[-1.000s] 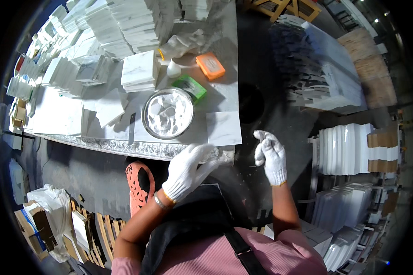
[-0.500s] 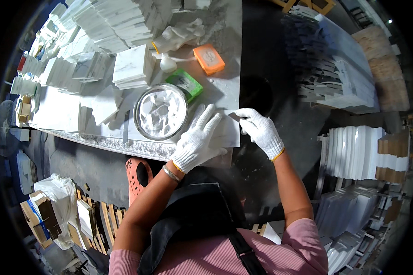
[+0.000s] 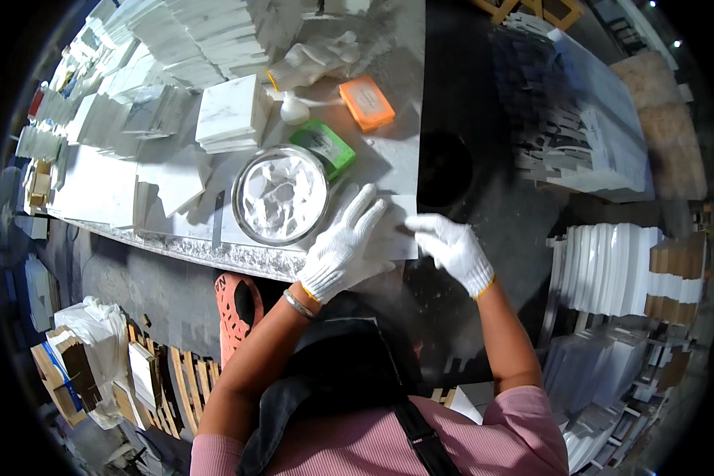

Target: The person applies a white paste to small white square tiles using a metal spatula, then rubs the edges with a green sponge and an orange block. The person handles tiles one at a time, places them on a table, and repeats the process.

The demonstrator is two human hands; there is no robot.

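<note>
A white marble-look tile (image 3: 395, 247) lies at the near right corner of the table, its right side by the table edge. My left hand (image 3: 343, 247), in a white knit glove, rests on the tile with fingers stretched and spread. My right hand (image 3: 455, 250), gloved alike, is at the tile's right edge. Its fingers are pinched together around something small and dark, too blurred to make out. Beside my left hand stands a round clear-rimmed dish (image 3: 325, 208) with white patches inside. Behind it lie a green box-shaped block (image 3: 325, 147) and an orange one (image 3: 366, 103).
Stacked marble tiles (image 3: 228, 111) and loose tiles fill the table's left and back. A spare glove (image 3: 313, 62) and a white bulb-shaped thing (image 3: 294, 110) lie near the blocks. Slab stacks (image 3: 611, 266) stand to the right on the floor. A wooden pallet (image 3: 189, 389) lies at lower left.
My right hand has slid a little toward me along the tile's right edge. My left hand stays spread on the tile. The whole view has shifted slightly.
</note>
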